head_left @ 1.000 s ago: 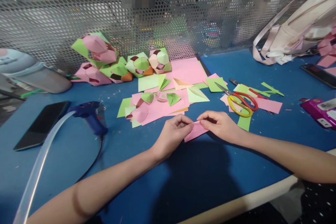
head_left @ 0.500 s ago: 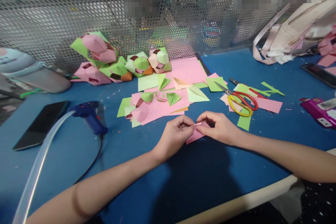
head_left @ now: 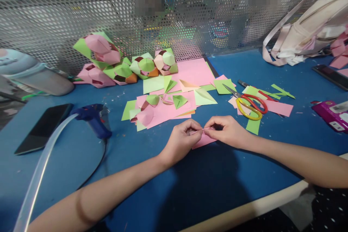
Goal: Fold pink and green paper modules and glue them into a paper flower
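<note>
A small pink sheet of paper (head_left: 204,141) is held low over the blue table between my two hands. My left hand (head_left: 185,137) pinches its upper edge from the left with thumb and fingers. On the other side, my right hand (head_left: 226,130) pinches the same edge, its fingertips close to the left ones. That edge looks bent up into a narrow fold; the fingers partly hide it. Just behind the hands lie stacked pink and green sheets (head_left: 174,112) with small folded pieces on them, among them a green folded paper (head_left: 179,101).
Scissors (head_left: 248,108) with yellow and red handles lie right on paper scraps. A blue glue gun (head_left: 94,121) and a phone (head_left: 45,128) are at left. Folded paper balls (head_left: 119,70) stand against the perforated metal panel (head_left: 190,18). A purple packet (head_left: 333,116) lies far right.
Both hands stay nearly in place. The pink paper's upper edge has tilted between the fingertips and now appears as a thinner line. Nothing else on the table has moved.
</note>
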Demonstrator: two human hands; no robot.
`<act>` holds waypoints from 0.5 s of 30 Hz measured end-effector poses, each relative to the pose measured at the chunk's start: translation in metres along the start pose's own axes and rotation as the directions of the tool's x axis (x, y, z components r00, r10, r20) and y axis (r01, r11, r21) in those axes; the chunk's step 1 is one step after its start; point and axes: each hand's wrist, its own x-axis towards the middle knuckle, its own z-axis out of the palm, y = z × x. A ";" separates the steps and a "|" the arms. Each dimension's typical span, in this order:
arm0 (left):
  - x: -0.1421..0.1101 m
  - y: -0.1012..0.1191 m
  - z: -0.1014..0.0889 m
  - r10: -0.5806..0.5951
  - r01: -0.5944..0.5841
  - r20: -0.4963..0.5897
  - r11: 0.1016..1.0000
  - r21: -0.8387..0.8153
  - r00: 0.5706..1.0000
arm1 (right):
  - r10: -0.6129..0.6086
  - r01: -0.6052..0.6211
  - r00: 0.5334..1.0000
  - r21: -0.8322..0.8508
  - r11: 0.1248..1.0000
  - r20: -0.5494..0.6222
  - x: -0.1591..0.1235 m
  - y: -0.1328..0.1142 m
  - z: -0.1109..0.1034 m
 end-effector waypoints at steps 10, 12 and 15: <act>0.000 -0.002 -0.001 0.017 -0.017 -0.011 1.000 0.013 1.000 | -0.111 0.108 0.993 -0.073 0.991 -0.036 0.001 0.004 -0.001; 0.000 -0.001 0.000 0.023 -0.023 -0.015 1.000 0.009 1.000 | -0.121 0.117 0.992 -0.093 0.989 -0.042 0.001 0.006 0.000; -0.002 0.000 0.002 0.018 -0.018 -0.017 0.999 0.030 1.000 | -0.193 0.187 0.980 -0.126 0.974 -0.038 0.001 0.007 0.002</act>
